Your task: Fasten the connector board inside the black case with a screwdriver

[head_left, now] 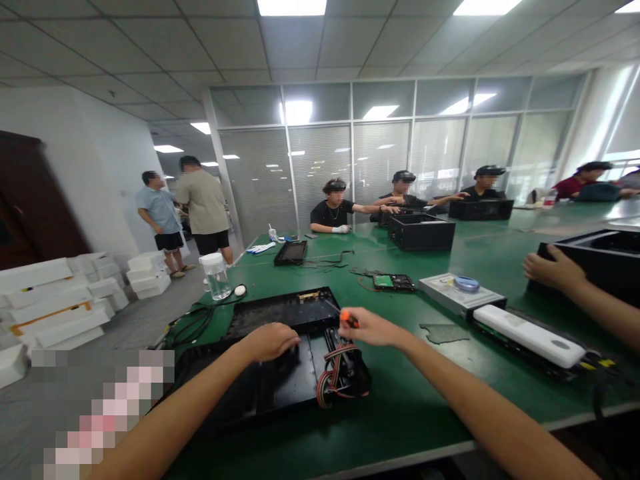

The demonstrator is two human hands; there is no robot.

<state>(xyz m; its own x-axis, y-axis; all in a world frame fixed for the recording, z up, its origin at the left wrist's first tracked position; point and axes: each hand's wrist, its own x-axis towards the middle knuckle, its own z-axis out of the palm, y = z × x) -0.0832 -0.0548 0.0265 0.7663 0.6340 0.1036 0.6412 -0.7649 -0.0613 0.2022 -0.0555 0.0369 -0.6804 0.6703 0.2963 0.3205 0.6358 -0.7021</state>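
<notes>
An open black metal case (245, 383) lies on the green table in front of me, its raised far panel (280, 312) carrying a small brass-coloured strip. My left hand (270, 342) rests over the case with fingers curled downward; whatever is under the fingertips is hidden. In my right hand (367, 327) is a screwdriver (349, 319) with an orange and black handle. Its thin shaft points left toward the far panel. Below the right hand, a bundle of striped red and black cables (327, 377) sits at the case's right end.
Right of me are a circuit board (393, 282), a silver drive (450, 293) bearing a blue tape roll (466, 285), and a white device (530, 335). A co-worker's hand (555, 268) touches a black box at far right. A clear jar (216, 277) and black cables (195, 323) are left.
</notes>
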